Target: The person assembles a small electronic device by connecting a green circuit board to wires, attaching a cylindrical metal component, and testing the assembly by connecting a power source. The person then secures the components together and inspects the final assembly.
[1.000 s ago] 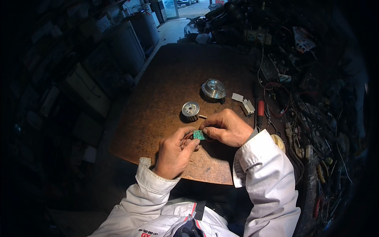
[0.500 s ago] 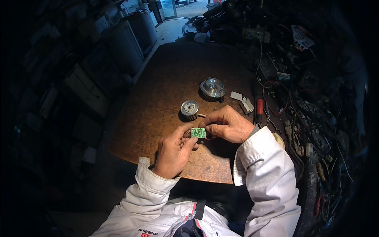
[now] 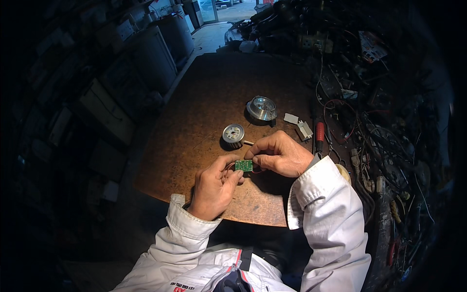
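Between my two hands, above the near part of the wooden table (image 3: pixel 194 112), is a small green circuit board (image 3: pixel 243 166). My left hand (image 3: pixel 214 187) pinches its left edge between thumb and fingers. At the board's upper right corner, the thumb and forefinger of my right hand (image 3: pixel 284 155) are closed on it. Thin wires show at both ends of the board, partly hidden by my fingers. Just beyond my hands sits a round, ribbed metal lamp part (image 3: pixel 233 134) with a white face. Farther back stands a silver round housing (image 3: pixel 262 108).
Right of the housing lie a flat white cover (image 3: pixel 291 118) and an opened white plastic case (image 3: pixel 305 130). A red-handled screwdriver (image 3: pixel 319 131) is close to my right hand. Tangled cables (image 3: pixel 389 155) and tools crowd the right side. Grey cabinets (image 3: pixel 151 53) stand at the left.
The circuit board has tilted slightly in my fingers, and its face looks darker green now. Both hands have stayed almost in place.
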Demonstrator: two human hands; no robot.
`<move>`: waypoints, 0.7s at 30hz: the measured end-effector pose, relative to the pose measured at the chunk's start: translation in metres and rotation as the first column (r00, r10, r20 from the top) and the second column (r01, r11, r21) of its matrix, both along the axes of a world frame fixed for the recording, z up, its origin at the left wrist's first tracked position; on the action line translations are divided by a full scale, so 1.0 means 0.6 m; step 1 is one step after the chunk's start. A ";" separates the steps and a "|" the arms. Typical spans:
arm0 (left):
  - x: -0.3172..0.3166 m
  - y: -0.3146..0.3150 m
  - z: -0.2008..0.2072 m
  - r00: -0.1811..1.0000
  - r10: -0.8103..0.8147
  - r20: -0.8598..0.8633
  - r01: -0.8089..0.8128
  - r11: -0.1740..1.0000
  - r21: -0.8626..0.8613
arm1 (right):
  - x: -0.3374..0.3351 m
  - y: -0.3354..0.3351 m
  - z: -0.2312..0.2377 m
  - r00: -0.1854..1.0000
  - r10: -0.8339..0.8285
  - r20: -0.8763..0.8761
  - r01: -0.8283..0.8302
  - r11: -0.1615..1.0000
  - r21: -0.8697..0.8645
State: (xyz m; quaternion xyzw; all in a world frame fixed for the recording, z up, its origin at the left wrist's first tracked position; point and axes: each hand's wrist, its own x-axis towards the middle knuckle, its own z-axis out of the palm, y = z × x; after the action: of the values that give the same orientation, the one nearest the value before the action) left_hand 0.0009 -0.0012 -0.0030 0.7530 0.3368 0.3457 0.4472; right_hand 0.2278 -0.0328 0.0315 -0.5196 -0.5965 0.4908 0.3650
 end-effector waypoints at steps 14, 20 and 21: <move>0.002 -0.003 0.004 1.000 0.016 -0.004 -0.016 1.000 -0.019 | 0.002 0.003 -0.006 1.000 0.019 -0.002 -0.019 1.000 -0.001; 0.002 0.000 0.000 1.000 0.009 0.003 -0.009 1.000 -0.003 | 0.000 0.003 -0.003 0.999 0.010 0.040 -0.012 0.999 0.043; 0.001 -0.001 0.001 1.000 0.002 -0.009 -0.002 1.000 -0.011 | 0.000 0.003 -0.004 0.999 0.013 0.051 -0.016 0.999 0.048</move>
State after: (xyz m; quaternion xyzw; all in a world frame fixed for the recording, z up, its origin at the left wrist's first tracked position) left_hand 0.0015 -0.0018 -0.0021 0.7517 0.3413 0.3409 0.4497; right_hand 0.2278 -0.0309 0.0292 -0.5184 -0.6211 0.4656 0.3589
